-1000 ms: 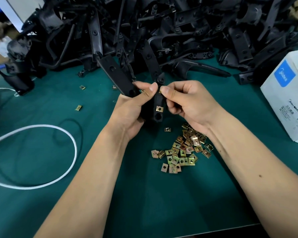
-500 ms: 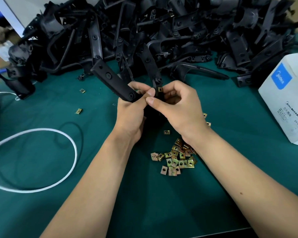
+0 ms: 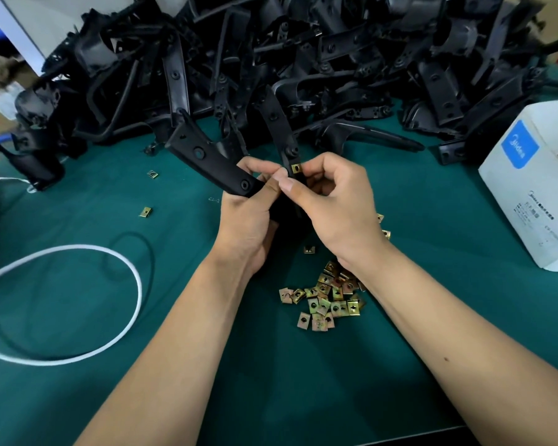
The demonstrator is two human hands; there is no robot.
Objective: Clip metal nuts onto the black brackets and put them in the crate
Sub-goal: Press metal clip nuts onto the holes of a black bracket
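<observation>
Right hand pinches the nut on the bracket arm just beyond its fingertips, left hand grips the bracket, arms running up-away, loose nuts near right wrist.

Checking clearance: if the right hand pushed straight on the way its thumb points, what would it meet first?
Almost at once the left hand: the right hand points left, thumbs nearly touching over the black bracket.

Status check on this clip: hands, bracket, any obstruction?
Left hand grips black bracket. Right hand pinches metal nut onto it. Nothing blocking; crate not in view.
</observation>
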